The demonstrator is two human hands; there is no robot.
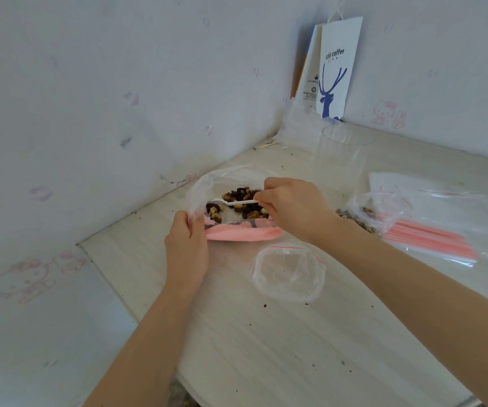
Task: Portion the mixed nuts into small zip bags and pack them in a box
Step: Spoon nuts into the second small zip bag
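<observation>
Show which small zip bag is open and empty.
The small clear red-lined zip bag nearest the camera; the crumpled clear bag farther right holds nuts.

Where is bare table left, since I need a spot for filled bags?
Nearest you, the table is bare between the forearms, below the open small bag. A second strip lies behind the stack of bags, right of the cup. It is crowded from the nut bag with its spoon across to that stack.

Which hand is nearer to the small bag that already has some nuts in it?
Right. The right hand, holding the white spoon, is just left of that small bag. The left hand grips the left edge of the big bag, farther away.
</observation>
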